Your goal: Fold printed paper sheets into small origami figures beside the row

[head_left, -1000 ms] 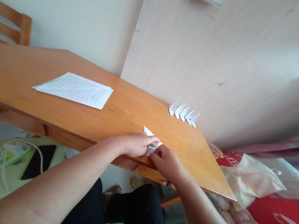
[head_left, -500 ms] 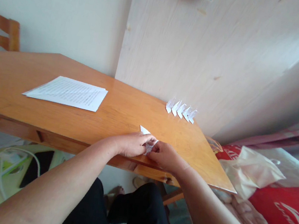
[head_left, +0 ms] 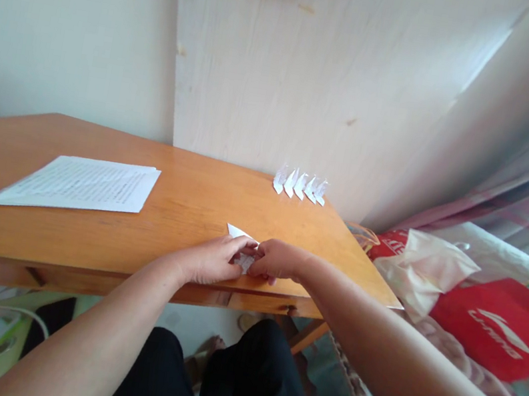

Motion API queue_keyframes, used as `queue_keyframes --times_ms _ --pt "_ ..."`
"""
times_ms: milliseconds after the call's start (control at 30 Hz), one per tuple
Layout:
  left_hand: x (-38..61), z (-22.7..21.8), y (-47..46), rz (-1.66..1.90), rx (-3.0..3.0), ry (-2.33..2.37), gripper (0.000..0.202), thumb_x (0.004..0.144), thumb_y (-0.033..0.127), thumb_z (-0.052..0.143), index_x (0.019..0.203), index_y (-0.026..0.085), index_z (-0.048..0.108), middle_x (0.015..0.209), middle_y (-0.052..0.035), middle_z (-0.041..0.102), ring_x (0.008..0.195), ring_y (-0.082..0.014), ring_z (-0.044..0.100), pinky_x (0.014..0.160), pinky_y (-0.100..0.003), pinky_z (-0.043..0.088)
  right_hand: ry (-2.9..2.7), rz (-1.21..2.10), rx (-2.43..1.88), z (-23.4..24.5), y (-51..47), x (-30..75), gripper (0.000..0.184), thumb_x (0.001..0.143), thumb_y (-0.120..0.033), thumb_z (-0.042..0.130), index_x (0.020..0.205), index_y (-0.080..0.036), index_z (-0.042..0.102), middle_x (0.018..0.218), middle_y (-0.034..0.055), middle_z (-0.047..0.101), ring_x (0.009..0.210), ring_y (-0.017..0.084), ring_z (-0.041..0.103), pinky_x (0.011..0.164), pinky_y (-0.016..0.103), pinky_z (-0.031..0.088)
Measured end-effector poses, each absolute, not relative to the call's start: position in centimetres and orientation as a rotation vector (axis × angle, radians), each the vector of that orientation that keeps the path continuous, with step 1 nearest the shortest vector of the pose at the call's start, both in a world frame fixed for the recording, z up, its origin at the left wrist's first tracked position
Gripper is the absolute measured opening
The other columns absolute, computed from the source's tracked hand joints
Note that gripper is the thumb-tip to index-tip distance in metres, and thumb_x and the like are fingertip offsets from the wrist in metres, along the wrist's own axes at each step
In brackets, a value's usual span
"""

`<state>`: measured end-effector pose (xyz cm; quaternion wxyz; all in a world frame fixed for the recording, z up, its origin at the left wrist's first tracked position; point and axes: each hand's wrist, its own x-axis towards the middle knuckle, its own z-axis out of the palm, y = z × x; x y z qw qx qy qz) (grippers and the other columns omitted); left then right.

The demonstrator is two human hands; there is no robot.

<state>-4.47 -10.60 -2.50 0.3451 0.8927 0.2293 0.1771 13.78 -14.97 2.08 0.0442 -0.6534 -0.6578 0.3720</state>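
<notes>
My left hand (head_left: pixel 211 260) and my right hand (head_left: pixel 278 260) meet near the front edge of the wooden table (head_left: pixel 192 203). Both pinch a small folded piece of printed paper (head_left: pixel 239 242), pressing it against the tabletop. A white pointed corner of the paper sticks out behind my left fingers. The rest of the piece is hidden under my fingers.
A row of several small folded paper pieces (head_left: pixel 300 185) stands at the table's back edge by the pale wooden panel (head_left: pixel 305 76). A stack of printed sheets (head_left: pixel 81 184) lies to the left. A red bag (head_left: pixel 491 327) and plastic bag (head_left: pixel 423 265) lie at right.
My hands have closed together on the folded paper, the right hand sliding towards the left. The view has swung to the right, so the chair at left is gone from sight.
</notes>
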Motion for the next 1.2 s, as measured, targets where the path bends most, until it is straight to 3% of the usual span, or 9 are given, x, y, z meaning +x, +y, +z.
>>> queue_keyframes --times_ms 233,500,1200 --pt "-4.5 -2.3 -10.6 0.411 2.327 0.615 0.060 0.076 0.008 0.053 0.134 0.023 0.051 0.141 -0.0081 0.058 0.127 -0.0230 0.056 0.110 -0.037 0.043 -2.004 1.084 -2.112 2.0 -14.9 15.9 0.013 0.068 -0.021 0.066 0.059 -0.019 0.056 0.053 -0.0008 0.058 0.052 0.016 0.059 0.048 0.024 0.037" --pt "-4.6 -2.4 -10.3 0.372 2.305 0.575 0.060 0.077 0.008 0.049 0.134 0.024 0.049 0.143 -0.0077 0.056 0.133 -0.0229 0.052 0.113 -0.039 0.042 -2.036 0.976 -2.213 2.5 -15.1 17.6 0.019 0.069 -0.027 0.068 0.056 -0.020 0.055 0.045 -0.0014 0.053 0.047 0.015 0.051 0.048 0.026 0.033" --pt "-4.8 -1.7 -10.9 0.369 2.225 0.733 0.055 0.081 0.016 0.055 0.136 0.023 0.056 0.146 -0.0079 0.055 0.134 -0.0260 0.052 0.111 -0.039 0.042 -2.065 0.932 -2.368 3.5 -14.9 22.1 0.022 0.070 -0.034 0.068 0.060 -0.018 0.058 0.052 0.0001 0.054 0.050 0.016 0.051 0.052 0.028 0.040"
